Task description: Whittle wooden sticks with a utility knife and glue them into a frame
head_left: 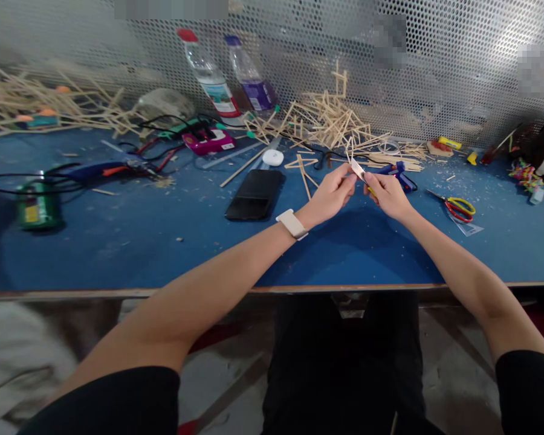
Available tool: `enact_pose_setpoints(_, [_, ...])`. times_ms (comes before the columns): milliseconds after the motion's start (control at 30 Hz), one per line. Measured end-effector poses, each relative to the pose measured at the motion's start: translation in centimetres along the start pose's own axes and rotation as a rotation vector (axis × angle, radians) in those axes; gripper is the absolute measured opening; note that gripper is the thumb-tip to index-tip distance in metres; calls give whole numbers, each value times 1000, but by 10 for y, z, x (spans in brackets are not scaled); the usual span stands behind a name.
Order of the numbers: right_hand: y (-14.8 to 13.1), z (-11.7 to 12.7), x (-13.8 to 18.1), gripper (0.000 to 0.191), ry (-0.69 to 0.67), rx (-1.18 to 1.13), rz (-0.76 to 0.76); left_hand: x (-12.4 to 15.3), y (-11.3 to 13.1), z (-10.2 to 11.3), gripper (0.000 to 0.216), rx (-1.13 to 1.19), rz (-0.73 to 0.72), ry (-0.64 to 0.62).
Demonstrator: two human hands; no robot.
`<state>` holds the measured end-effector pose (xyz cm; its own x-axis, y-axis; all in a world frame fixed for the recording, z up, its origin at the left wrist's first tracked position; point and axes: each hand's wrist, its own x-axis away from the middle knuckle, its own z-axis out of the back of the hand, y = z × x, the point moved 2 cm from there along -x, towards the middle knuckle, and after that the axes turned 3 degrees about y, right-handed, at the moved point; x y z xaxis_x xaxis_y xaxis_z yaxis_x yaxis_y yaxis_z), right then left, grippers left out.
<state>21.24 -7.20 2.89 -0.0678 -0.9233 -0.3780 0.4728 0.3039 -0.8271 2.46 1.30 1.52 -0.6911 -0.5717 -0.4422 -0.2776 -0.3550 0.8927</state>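
Observation:
My left hand is closed in a pinch on a thin wooden stick, whose pale ends point up past the fingertips. Close beside it, my right hand is wrapped round a knife with a broad, light blade and a bit of yellow handle showing below the fingers. The blade lies against or just by the stick at the left fingertips; exact contact is too small to tell. Both hands are raised over the blue table. Behind the right hand rests a blue glue gun, partly covered.
Wooden sticks are heaped along the perforated metal panel. A black phone and white round case lie left of my hands. Scissors lie right. Two bottles lean behind; a green can stands far left.

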Motion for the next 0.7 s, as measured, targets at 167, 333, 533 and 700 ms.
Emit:
enact_pose_setpoints(167, [8, 3, -4, 96, 115, -27, -49, 3, 1, -1, 54, -17, 26, 5])
enact_pose_setpoints(333, [10, 11, -6, 94, 132, -28, -19, 5, 2, -3, 45, -49, 24, 3])
enact_pose_setpoints(533, [1, 3, -1, 97, -46, 27, 63, 5, 2, -2, 44, -103, 8, 13])
enact_pose_setpoints(700, [3, 3, -1, 97, -43, 27, 34, 5, 2, -3, 39, -116, 0, 2])
